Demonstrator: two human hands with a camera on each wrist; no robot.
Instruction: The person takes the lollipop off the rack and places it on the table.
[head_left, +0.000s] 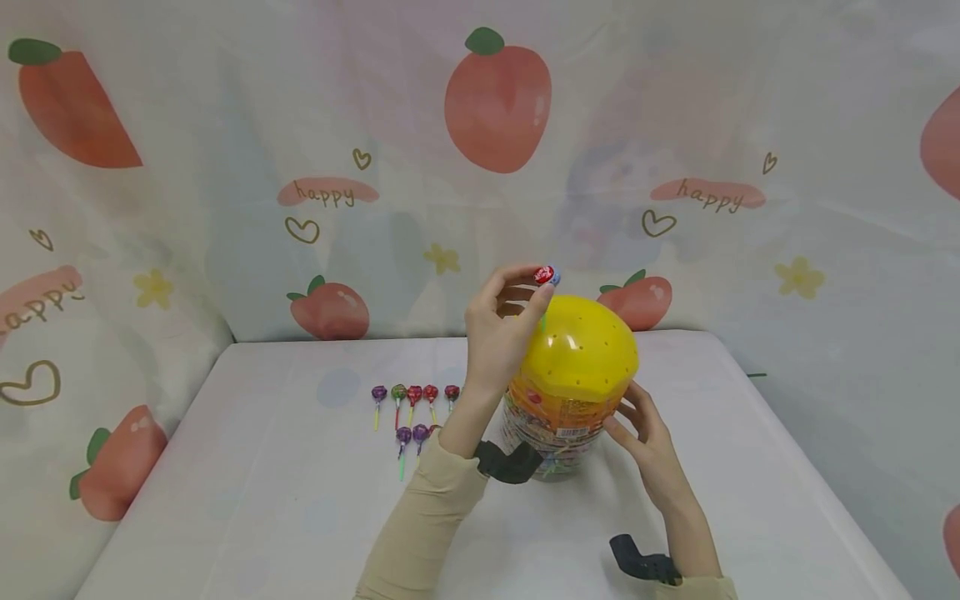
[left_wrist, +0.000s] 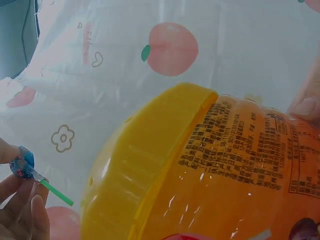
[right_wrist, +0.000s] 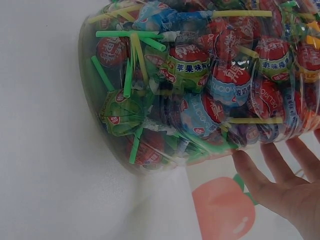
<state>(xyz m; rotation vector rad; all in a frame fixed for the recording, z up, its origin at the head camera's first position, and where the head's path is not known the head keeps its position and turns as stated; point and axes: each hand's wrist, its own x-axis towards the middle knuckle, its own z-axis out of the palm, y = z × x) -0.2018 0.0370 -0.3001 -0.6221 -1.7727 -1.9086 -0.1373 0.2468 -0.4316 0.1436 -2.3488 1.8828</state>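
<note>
My left hand (head_left: 501,337) pinches a lollipop (head_left: 547,275) with a red and blue wrapper, above and beside the jar's yellow lid (head_left: 583,346). In the left wrist view the lollipop's green stick (left_wrist: 57,193) points away from the fingers. The clear jar (head_left: 562,429) stands on the table with its lid on. Lollipops in several wrapper colours (right_wrist: 190,70) fill it, seen through its wall in the right wrist view. Against the jar's right side rests my right hand (head_left: 647,437), fingers spread and fingertips touching the wall.
Left of the jar, several lollipops lie on the white table (head_left: 285,475) in two rows, among them a purple one (head_left: 378,392) and a green one (head_left: 399,392). My left forearm partly covers the nearer row. A printed curtain (head_left: 405,108) hangs behind the table.
</note>
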